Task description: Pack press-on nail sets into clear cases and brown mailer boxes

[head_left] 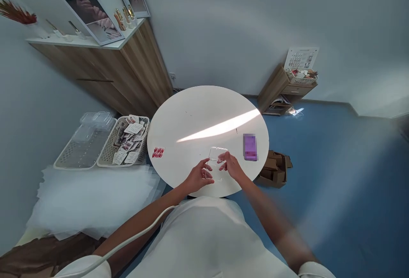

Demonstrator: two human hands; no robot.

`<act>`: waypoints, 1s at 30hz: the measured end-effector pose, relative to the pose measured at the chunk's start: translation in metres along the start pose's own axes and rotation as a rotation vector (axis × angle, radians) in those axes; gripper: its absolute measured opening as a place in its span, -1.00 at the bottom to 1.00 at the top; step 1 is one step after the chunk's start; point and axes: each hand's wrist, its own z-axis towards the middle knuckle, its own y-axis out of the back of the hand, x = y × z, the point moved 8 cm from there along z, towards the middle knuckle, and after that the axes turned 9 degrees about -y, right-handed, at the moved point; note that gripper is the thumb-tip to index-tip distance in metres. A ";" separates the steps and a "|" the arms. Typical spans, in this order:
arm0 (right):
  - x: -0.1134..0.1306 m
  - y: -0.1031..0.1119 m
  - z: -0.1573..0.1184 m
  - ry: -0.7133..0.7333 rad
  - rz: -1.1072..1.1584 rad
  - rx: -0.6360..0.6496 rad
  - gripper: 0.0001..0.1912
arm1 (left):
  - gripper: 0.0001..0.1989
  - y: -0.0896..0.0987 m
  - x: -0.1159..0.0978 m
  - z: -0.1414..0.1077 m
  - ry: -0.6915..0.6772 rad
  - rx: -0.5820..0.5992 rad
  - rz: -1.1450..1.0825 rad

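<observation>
Over the near part of the round white table point(204, 110), I hold a clear plastic box point(214, 153) between both hands. My left hand point(197, 179) grips the box's left side, thumb and fingers bent around its edge. At the upper right edge, my right hand point(233, 167) is closed on the box with thumb and fingertips. Being see-through, the box does not show whether its lid is raised. A card of red press-on nails point(158, 153) lies on the table to the left. A purple-screened phone point(250, 147), blurred by pixels, lies to the right.
Left of the table stand a white basket of packaged cards point(147, 141) and another basket with clear boxes point(68, 152). Clear plastic bags point(96, 197) are piled nearer. A wooden cabinet point(96, 67) stands behind; cardboard boxes point(271, 171) sit on the floor right.
</observation>
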 end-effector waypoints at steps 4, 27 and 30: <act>-0.011 -0.010 0.004 -0.046 0.049 -0.028 -0.44 | -0.15 0.003 0.012 -0.003 0.010 -0.056 0.020; -0.107 -0.027 0.001 -0.245 0.004 -0.130 -0.26 | -0.26 0.005 0.091 0.000 0.148 -0.053 0.306; -0.107 -0.030 0.005 -0.203 -0.010 -0.103 -0.35 | -0.32 0.006 0.093 0.001 0.139 -0.062 0.353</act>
